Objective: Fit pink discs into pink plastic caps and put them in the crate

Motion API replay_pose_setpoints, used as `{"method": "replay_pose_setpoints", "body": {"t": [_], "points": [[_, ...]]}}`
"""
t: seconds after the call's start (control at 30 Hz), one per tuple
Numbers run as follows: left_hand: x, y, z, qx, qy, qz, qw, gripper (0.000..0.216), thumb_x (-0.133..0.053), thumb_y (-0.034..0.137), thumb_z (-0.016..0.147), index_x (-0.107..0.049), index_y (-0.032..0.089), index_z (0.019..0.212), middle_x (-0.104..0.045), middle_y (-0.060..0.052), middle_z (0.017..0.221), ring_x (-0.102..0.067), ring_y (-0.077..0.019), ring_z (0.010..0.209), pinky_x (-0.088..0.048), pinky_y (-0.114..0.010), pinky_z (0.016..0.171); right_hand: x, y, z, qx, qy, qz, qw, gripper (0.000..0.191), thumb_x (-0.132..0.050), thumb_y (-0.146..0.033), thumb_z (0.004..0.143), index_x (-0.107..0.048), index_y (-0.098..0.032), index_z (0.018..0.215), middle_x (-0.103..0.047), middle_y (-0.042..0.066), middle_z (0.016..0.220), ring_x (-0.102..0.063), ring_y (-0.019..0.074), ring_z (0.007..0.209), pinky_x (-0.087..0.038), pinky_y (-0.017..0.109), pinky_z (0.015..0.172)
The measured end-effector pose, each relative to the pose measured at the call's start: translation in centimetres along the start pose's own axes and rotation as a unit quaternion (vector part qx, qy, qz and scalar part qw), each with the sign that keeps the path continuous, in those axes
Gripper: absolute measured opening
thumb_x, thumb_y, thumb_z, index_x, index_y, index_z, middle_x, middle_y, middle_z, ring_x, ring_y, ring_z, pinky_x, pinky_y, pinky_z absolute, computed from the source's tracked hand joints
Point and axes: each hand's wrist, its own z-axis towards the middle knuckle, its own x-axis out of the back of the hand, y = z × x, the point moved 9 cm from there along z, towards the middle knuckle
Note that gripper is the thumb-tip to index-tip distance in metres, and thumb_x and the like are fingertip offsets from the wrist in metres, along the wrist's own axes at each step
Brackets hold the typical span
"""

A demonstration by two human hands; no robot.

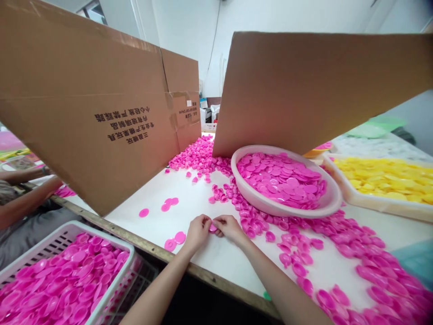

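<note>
Between my two hands, just above the white tabletop, is a small pink plastic piece. My left hand pinches its left side, and my right hand grips it from the right. The fingers cover much of the piece, so its full shape is hidden. Left of my hands lie a few flat pink discs, with more discs farther up the table. Pink cup-shaped pieces are scattered in a long band to the right of my right hand.
A pale basin of pink discs stands at right, near a tray of yellow pieces. A white crate of pink pieces sits lower left. Cardboard panels flank the table. Another person's arm shows at far left.
</note>
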Motion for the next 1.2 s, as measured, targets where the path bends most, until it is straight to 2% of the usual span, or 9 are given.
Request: {"method": "replay_pose_setpoints", "body": {"t": [0.2, 0.37, 0.43, 0.57, 0.73, 0.83, 0.93, 1.03, 1.2], "points": [[-0.5, -0.4, 0.0, 0.014, -0.045, -0.003, 0.999, 0.021, -0.039, 0.031, 0.079, -0.055, 0.018, 0.079, -0.061, -0.001, 0.065, -0.054, -0.0105, 0.058, -0.038, -0.021, 0.056, -0.3, -0.1, -0.4, -0.005, -0.017, -0.029, 0.999, 0.012, -0.056, -0.023, 0.071, -0.058, -0.013, 0.066, -0.062, 0.002, 0.052, -0.059, 0.0117, 0.049, -0.048, 0.020, 0.046], [-1.8, -1.2, 0.6, 0.055, -0.158, -0.046, 0.985, 0.020, -0.042, 0.033, 0.076, -0.054, 0.016, 0.078, -0.062, -0.002, 0.061, -0.057, -0.0117, 0.055, -0.040, -0.021, 0.053, -0.1, -0.4, -1.0, -0.020, 0.003, -0.032, 0.999, 0.010, -0.056, -0.022, 0.072, -0.056, -0.013, 0.066, -0.063, 0.003, 0.054, -0.061, 0.0126, 0.050, -0.048, 0.020, 0.045], [-2.1, -1.4, 0.5, 0.056, -0.176, -0.056, 0.981, 0.020, -0.045, 0.034, 0.074, -0.053, 0.016, 0.078, -0.062, -0.001, 0.060, -0.058, -0.0123, 0.056, -0.041, -0.021, 0.052, -0.1, -0.4, -1.1, -0.023, -0.003, -0.028, 0.999, 0.009, -0.057, -0.021, 0.072, -0.057, -0.013, 0.067, -0.063, 0.004, 0.057, -0.062, 0.0131, 0.054, -0.049, 0.019, 0.047], [-1.3, -1.3, 0.6, 0.033, -0.123, -0.009, 0.992, 0.022, -0.040, 0.035, 0.077, -0.053, 0.016, 0.076, -0.061, -0.001, 0.058, -0.057, -0.0113, 0.054, -0.040, -0.021, 0.054, -0.5, 0.1, -1.2, -0.044, -0.021, -0.013, 0.999, 0.010, -0.053, -0.021, 0.076, -0.053, -0.013, 0.070, -0.060, 0.002, 0.050, -0.062, 0.0140, 0.049, -0.050, 0.021, 0.044], [-1.6, -1.1, 1.4, 0.066, -0.140, 0.071, 0.985, 0.035, -0.033, 0.043, 0.080, -0.054, 0.016, 0.076, -0.062, -0.004, 0.064, -0.057, -0.0146, 0.060, -0.039, -0.025, 0.058, -1.0, 0.7, -0.9, -0.045, -0.040, 0.009, 0.998, 0.012, -0.051, -0.025, 0.079, -0.049, -0.014, 0.075, -0.056, -0.001, 0.042, -0.060, 0.0141, 0.043, -0.048, 0.021, 0.039], [-0.7, 0.4, 2.3, 0.038, -0.048, 0.164, 0.985, 0.036, -0.030, 0.042, 0.083, -0.053, 0.015, 0.083, -0.060, -0.008, 0.083, -0.055, -0.0187, 0.078, -0.037, -0.029, 0.068, -1.0, 1.0, -0.8, -0.044, -0.053, 0.033, 0.997, 0.015, -0.051, -0.028, 0.079, -0.049, -0.013, 0.075, -0.058, 0.000, 0.045, -0.061, 0.0142, 0.045, -0.049, 0.021, 0.041], [-0.8, 1.6, 2.4, 0.011, 0.015, 0.277, 0.961, 0.030, -0.029, 0.037, 0.084, -0.051, 0.017, 0.092, -0.055, -0.009, 0.092, -0.050, -0.0214, 0.087, -0.034, -0.031, 0.070, -1.0, 1.4, -0.8, -0.066, -0.085, 0.072, 0.992, 0.014, -0.053, -0.026, 0.079, -0.050, -0.013, 0.077, -0.061, 0.002, 0.051, -0.063, 0.0135, 0.051, -0.051, 0.021, 0.047], [-1.8, 2.0, 2.1, -0.012, 0.012, 0.319, 0.948, 0.030, -0.026, 0.035, 0.085, -0.049, 0.018, 0.094, -0.052, -0.009, 0.092, -0.046, -0.0227, 0.088, -0.033, -0.032, 0.069, -0.9, 1.5, -0.9, -0.086, -0.100, 0.065, 0.989, 0.013, -0.057, -0.024, 0.076, -0.050, -0.013, 0.077, -0.063, 0.003, 0.054, -0.063, 0.0135, 0.052, -0.051, 0.020, 0.047], [-2.0, 2.5, 1.7, -0.040, 0.006, 0.316, 0.948, 0.030, -0.022, 0.034, 0.086, -0.047, 0.021, 0.095, -0.051, -0.008, 0.093, -0.045, -0.0212, 0.087, -0.031, -0.032, 0.069, -0.4, 1.4, -0.6, -0.088, -0.075, 0.032, 0.993, 0.010, -0.056, -0.018, 0.075, -0.047, -0.014, 0.073, -0.059, 0.000, 0.047, -0.061, 0.0142, 0.047, -0.050, 0.022, 0.043]]}}
